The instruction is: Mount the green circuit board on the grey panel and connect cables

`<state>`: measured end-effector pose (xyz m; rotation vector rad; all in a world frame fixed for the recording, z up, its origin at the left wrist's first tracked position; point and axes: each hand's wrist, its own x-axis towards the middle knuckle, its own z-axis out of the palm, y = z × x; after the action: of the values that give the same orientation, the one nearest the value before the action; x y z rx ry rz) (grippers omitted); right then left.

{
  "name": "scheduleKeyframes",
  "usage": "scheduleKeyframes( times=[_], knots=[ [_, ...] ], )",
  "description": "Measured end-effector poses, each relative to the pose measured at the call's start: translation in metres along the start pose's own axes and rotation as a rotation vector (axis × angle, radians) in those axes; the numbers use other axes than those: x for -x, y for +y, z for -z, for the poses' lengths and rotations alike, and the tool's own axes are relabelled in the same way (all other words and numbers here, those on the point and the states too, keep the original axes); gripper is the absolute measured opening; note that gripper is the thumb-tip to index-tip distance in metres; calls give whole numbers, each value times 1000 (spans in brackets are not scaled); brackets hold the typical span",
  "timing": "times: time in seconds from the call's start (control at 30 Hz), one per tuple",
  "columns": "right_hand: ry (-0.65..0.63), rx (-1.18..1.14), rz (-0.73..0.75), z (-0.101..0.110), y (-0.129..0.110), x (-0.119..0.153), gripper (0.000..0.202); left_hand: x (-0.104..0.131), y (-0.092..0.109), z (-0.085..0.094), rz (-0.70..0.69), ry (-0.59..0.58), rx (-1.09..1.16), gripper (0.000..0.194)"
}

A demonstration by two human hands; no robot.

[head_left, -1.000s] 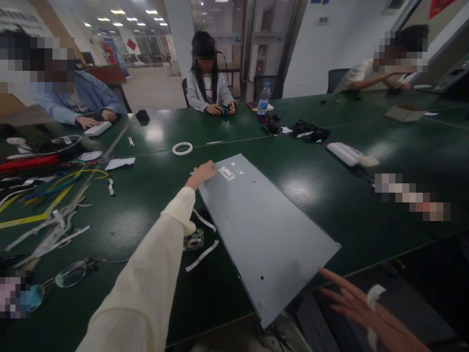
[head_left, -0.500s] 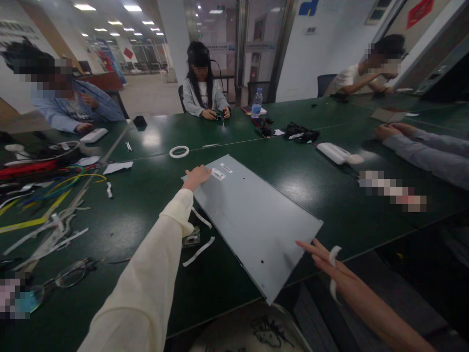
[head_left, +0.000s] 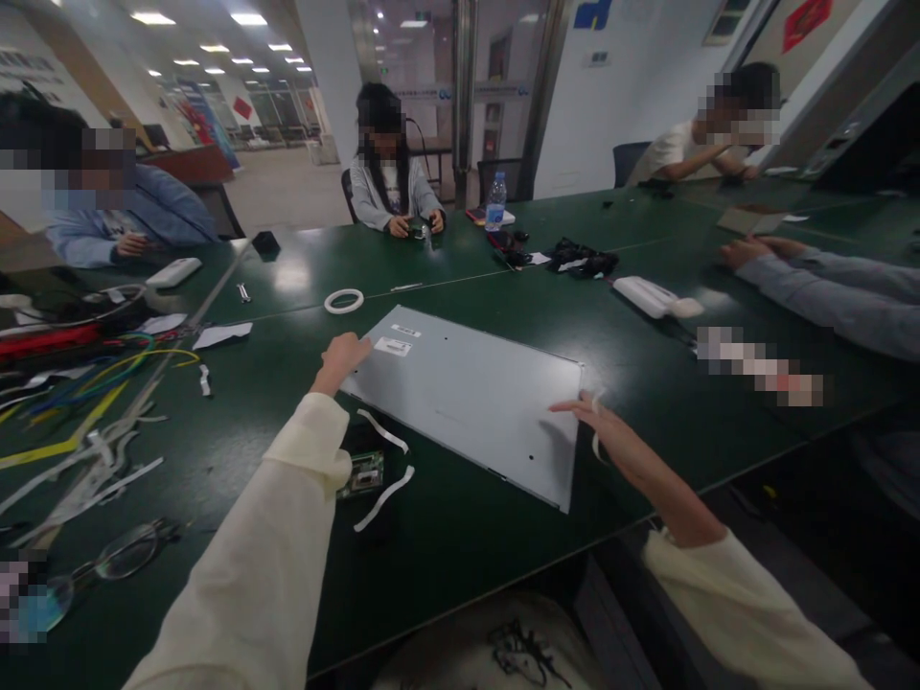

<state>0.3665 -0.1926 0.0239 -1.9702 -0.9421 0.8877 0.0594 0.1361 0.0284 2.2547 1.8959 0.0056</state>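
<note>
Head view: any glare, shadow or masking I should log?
Head view: pale glare spots on the green table; a soft shadow beneath the right hand on the grey panel; ceiling lights washed out to white; mosaic over the faces and a strip at right.

The panel (head_left: 467,402) is showing a plain pale grey, dotted with a few dark spots, while its labels (head_left: 394,346) are carrying black print on white. Beneath, the bench (head_left: 460,556) is gleaming dark green. The wearer's sleeves (head_left: 251,537) are showing solid cream. The ring (head_left: 344,302) and the loose strips (head_left: 384,498) are looking white, and the circuit board (head_left: 366,472) is showing green with pale grey parts. Thin wires (head_left: 154,355) are mixing yellow, blue and green; the flat tape (head_left: 64,441) is glowing yellow. The bottle (head_left: 495,203) is wearing a blue label, and the left co-worker's jacket (head_left: 165,196) is showing light blue.
</note>
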Motion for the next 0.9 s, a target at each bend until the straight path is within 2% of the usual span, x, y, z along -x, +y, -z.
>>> scheduleKeyframes(
  times=[0.23,0.33,0.5,0.67,0.9],
  knots=[
    [116,-1,53,-2,-15,-54,29,18,-28,7,64,87,-23,39],
    [188,55,61,-6,-14,-79,30,27,-37,11,110,74,-21,39],
    [328,293,45,-28,-20,-111,32,43,-42,14,162,11,7,39],
    [410,366,45,-45,-26,-128,35,64,-43,8,210,11,62,38],
    [418,399,93,-45,-19,-136,38,85,-53,-5,244,52,116,38]
  ],
)
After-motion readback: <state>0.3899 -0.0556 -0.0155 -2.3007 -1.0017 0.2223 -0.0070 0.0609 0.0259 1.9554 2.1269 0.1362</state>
